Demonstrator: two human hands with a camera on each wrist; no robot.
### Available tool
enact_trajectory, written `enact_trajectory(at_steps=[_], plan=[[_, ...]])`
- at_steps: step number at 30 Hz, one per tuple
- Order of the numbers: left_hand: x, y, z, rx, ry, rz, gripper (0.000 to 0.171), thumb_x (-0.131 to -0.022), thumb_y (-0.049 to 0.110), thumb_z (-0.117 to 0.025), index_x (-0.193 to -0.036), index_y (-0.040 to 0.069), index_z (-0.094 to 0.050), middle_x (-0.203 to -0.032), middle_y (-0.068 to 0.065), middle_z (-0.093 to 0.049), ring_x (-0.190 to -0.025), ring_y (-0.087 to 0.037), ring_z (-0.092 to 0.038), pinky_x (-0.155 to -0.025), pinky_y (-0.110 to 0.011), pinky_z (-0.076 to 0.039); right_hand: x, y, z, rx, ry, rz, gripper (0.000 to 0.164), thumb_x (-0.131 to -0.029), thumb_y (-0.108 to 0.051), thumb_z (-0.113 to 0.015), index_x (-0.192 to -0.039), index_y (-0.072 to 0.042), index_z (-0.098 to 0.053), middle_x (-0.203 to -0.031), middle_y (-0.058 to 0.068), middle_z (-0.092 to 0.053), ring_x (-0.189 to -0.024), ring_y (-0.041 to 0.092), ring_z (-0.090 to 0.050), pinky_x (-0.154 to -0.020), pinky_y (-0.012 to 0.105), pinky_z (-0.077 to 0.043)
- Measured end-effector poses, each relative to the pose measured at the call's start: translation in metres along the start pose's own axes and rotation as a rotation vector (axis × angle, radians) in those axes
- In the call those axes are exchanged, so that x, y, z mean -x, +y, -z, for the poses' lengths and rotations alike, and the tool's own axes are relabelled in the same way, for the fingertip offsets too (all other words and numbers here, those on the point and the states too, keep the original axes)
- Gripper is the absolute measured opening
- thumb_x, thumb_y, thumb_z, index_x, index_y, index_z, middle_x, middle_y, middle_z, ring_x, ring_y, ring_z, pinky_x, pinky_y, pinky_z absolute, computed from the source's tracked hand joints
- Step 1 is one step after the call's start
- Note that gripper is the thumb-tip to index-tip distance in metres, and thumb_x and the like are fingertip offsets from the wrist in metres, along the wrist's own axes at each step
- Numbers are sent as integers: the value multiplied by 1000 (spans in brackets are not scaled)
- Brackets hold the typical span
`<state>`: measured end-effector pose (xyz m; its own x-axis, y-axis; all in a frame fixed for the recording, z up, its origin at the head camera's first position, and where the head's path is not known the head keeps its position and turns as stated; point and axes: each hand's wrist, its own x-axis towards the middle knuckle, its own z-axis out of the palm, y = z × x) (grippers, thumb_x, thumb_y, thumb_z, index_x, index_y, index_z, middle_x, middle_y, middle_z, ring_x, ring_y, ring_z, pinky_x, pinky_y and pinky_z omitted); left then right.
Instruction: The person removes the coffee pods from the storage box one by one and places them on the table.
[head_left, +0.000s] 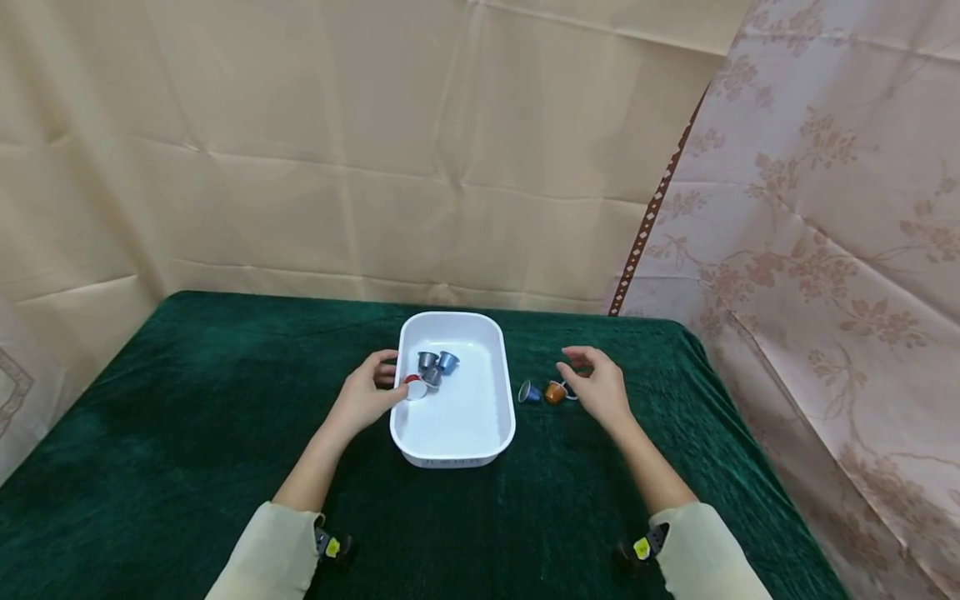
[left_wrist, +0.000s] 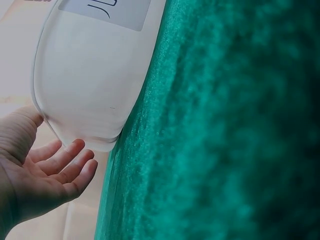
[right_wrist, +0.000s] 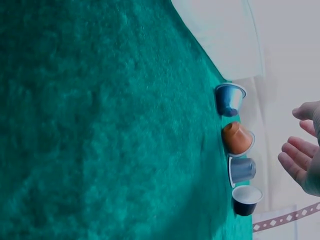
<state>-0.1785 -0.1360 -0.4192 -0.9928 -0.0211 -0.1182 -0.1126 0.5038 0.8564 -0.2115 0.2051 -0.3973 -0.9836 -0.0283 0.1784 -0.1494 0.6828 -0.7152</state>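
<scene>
My left hand point(head_left: 365, 395) is at the left side of a white basin point(head_left: 457, 429), its thumb reaching over the rim beside a red coffee capsule point(head_left: 412, 380) with a white lid. Its other fingers, loosely bent, lie along the outer wall in the left wrist view. Inside the basin are grey capsules point(head_left: 432, 377) and a blue capsule point(head_left: 447, 362). My right hand point(head_left: 600, 389), fingers apart and holding nothing, hovers over the capsules right of the basin: a blue one point(right_wrist: 230, 100), an orange one point(right_wrist: 237, 138), a grey one point(right_wrist: 243, 170) and a black one point(right_wrist: 245, 205).
A dark green velvet cloth point(head_left: 195, 417) covers the table. Beige curtain point(head_left: 337, 167) hangs behind it, and a flowered curtain point(head_left: 840, 275) hangs along the right side. The basin stands near the table's far edge, at mid-width.
</scene>
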Motion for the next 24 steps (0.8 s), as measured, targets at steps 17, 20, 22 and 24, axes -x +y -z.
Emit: enact_trajectory(at_steps=[17, 20, 22, 24], plan=[[1, 0, 1, 3, -2, -7, 62, -84, 21, -65, -139, 14, -37, -129, -16, -54, -117, -31, -53, -94, -47, -49, -4, -23, -13, -16, -27, 37, 30, -88, -24, -63, -114, -9, -62, -116, 11, -61, -106, 25, -58, -88, 41, -52], [1, 1, 2, 1, -5, 2, 63, -84, 21, -65, -139, 13, -36, -129, -16, -54, -118, -31, -53, -94, -47, -49, -4, -27, -17, -20, -28, 46, 30, -88, -24, -64, -113, -9, -63, -116, 10, -62, -106, 24, -58, -88, 40, -53], [1, 1, 1, -1, -7, 4, 63, -85, 20, -65, -140, 12, -36, -129, -16, -54, -118, -31, -52, -94, -47, -49, -4, -29, -19, -23, -30, 52, 29, -87, -24, -64, -113, -9, -63, -115, 10, -62, -105, 24, -59, -88, 40, -53], [1, 1, 2, 1, -6, 6, 63, -84, 20, -65, -140, 13, -36, -129, -16, -54, -118, -31, -52, -94, -46, -49, -4, -31, -21, -24, -29, 63, 29, -87, -24, -64, -112, -10, -63, -115, 9, -62, -105, 24, -59, -88, 40, -53]])
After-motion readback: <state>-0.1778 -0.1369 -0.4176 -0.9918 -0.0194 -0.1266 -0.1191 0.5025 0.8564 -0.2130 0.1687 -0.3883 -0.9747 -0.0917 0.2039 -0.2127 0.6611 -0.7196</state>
